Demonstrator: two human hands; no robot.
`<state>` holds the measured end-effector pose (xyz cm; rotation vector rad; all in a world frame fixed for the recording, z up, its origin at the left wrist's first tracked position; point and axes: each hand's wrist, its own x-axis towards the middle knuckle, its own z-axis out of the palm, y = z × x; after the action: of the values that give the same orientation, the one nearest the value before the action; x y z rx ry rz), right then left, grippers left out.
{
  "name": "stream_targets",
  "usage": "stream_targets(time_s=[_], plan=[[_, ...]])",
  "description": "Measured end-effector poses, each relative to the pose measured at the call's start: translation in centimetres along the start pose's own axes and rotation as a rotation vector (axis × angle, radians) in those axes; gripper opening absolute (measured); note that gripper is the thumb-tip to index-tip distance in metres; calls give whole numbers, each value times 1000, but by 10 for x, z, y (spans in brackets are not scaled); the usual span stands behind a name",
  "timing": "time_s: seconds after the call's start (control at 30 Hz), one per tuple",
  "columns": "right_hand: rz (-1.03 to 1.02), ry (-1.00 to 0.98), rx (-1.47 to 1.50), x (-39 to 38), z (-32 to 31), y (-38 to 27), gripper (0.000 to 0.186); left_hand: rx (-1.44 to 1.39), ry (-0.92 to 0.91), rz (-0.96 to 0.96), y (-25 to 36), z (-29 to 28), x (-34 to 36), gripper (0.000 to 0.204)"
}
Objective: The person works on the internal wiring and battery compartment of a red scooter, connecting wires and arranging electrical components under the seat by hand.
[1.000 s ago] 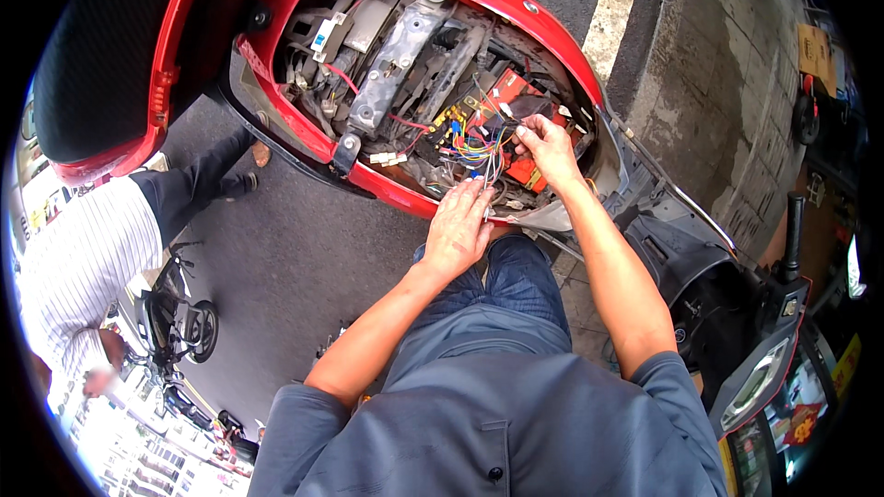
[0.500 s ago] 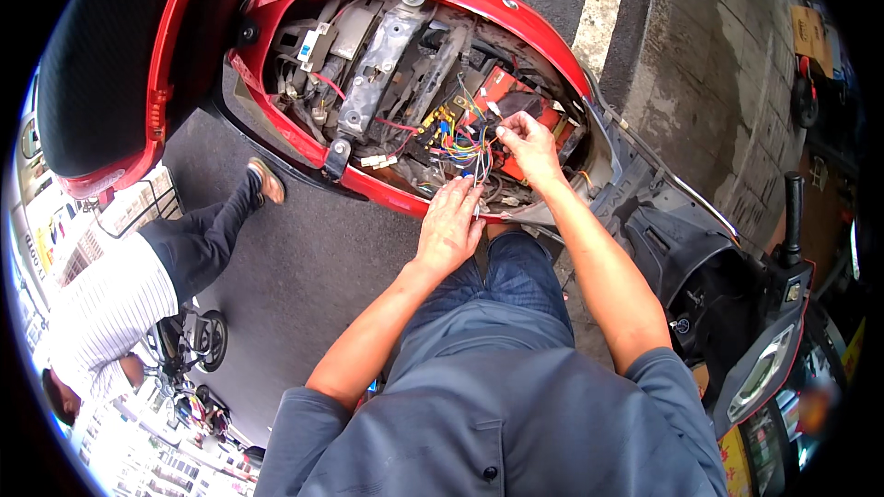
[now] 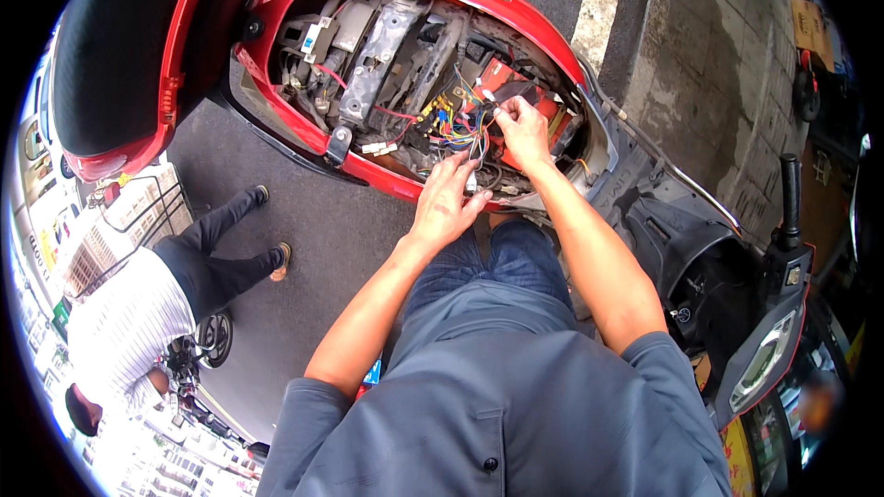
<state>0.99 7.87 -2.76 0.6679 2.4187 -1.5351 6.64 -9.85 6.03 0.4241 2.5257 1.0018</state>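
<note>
A red scooter's open seat compartment (image 3: 543, 23) lies in front of me, full of wiring. My right hand (image 3: 523, 133) is pinched at the edge of a bundle of multicoloured wires (image 3: 465, 136); what is between its fingertips is too small to make out. Left of it, my left hand (image 3: 444, 204) reaches over the near rim with fingers stretched out and thumb apart, fingertips at the lower wires. A white connector (image 3: 471, 181) shows between its thumb and fingers. Behind the wires sits a red box-shaped part (image 3: 502, 78), partly covered by a dark piece.
A metal bracket (image 3: 373, 64) spans the compartment. The raised black seat (image 3: 129, 46) stands at the left. Scooter handlebar (image 3: 790, 212) and headlight lie at the right. A person in a striped shirt (image 3: 138, 304) is beside a two-wheeler at the left. A pale kerb (image 3: 645, 46) runs beyond.
My left hand's thumb has spread from its fingers, and the white connector shows more. The right hand has shifted slightly and stays pinched. The person at the left has changed stride.
</note>
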Motion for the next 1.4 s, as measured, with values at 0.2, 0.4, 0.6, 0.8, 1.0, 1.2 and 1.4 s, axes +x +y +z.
stream_targets(time_s=[0.2, 0.4, 0.6, 0.8, 1.0, 1.2, 1.4], plan=[[116, -10, 133, 15, -1, 18, 15, 27, 56, 48, 4, 4, -2, 53], [176, -77, 222, 18, -8, 5, 13, 68, 45, 23, 8, 6, -13, 49], [285, -163, 379, 5, -21, -1, 15, 44, 20, 11, 9, -5, -22, 53], [302, -192, 316, -34, -54, 44, 14, -118, 20, -65, 12, -32, -37, 49], [430, -11, 257, -84, -76, 73, 13, -401, 0, -169, -30, -82, -64, 18], [428, 61, 215, -132, -58, 59, 13, -554, 70, -380, -81, -150, -94, 15], [299, -46, 295, -175, -8, -46, 14, -491, -124, -394, -81, -208, -91, 19]])
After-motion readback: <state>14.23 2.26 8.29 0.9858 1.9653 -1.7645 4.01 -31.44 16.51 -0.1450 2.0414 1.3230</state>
